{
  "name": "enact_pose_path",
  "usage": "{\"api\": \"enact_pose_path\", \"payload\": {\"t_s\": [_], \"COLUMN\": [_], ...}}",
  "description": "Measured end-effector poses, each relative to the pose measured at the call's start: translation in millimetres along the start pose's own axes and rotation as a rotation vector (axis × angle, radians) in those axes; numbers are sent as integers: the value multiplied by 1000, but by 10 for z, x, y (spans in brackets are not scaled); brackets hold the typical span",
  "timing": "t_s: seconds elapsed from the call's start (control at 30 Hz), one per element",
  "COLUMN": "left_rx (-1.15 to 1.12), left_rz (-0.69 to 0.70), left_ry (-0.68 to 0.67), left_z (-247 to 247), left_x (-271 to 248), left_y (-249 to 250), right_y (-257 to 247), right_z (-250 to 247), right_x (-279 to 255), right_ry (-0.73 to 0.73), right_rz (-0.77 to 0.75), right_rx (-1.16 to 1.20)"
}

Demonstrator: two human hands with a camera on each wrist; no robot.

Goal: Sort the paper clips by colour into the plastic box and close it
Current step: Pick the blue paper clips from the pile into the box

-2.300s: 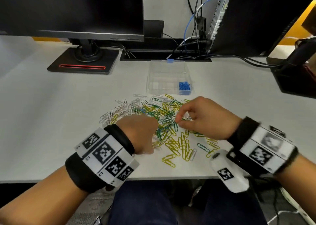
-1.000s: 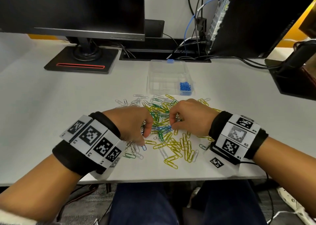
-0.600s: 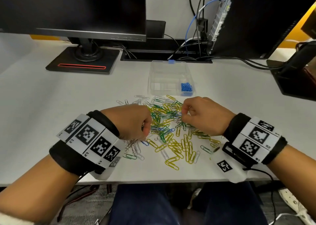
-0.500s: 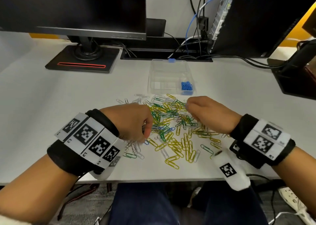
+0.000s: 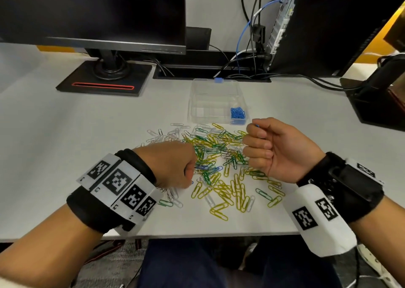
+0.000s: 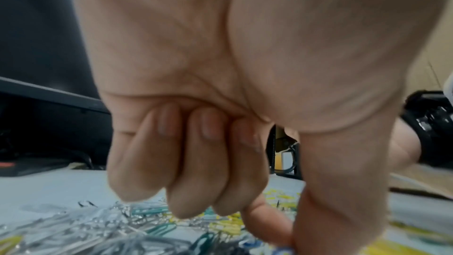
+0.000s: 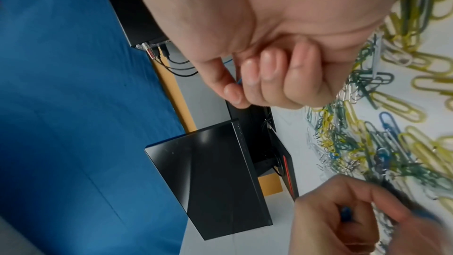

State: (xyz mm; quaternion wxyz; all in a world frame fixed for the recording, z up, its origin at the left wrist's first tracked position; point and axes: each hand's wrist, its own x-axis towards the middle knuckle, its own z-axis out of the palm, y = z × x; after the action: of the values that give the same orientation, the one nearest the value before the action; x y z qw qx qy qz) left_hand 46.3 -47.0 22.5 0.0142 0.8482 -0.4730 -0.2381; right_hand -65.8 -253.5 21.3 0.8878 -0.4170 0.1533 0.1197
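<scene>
The sorting is barely begun. The plastic box [image 5: 215, 103], open just beyond the right hand [image 5: 277, 148], holds only a small heap of blue clips [image 5: 237, 113] in one compartment. That hand's fingers [image 7: 255, 77] pinch another blue clip [image 5: 256, 125]. The left hand [image 5: 173, 166] pinches at a blue one in the mixed pile [image 5: 219, 165] on the counter [image 5: 87, 134]. Yellow, green and silver remain unsorted, the lid unclosed.

Black wristbands [image 5: 105, 209] w/ white blocks, sq. black-white code tags [image 5: 118, 181].
</scene>
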Motion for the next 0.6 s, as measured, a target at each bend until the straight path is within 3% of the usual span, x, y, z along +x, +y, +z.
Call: {"api": "enact_pose_path", "payload": {"t_s": [0.13, 0.3, 0.47, 0.6], "left_rx": [-198, -1090, -1399, -1461], "left_rz": [1, 10, 50, 42], "left_ry": [43, 91, 49, 176], "left_z": [-115, -144, -75, -83], "left_x": [0, 82, 163, 168], "left_y": [-38, -74, -116, -110], "right_y": [-12, 11, 57, 70], "right_z": [10, -4, 4, 80], "right_x": [11, 47, 129, 190], "right_ry": [-18, 19, 143, 199], "right_rz": [15, -16, -25, -5], "right_rx": [81, 57, -288, -733]}}
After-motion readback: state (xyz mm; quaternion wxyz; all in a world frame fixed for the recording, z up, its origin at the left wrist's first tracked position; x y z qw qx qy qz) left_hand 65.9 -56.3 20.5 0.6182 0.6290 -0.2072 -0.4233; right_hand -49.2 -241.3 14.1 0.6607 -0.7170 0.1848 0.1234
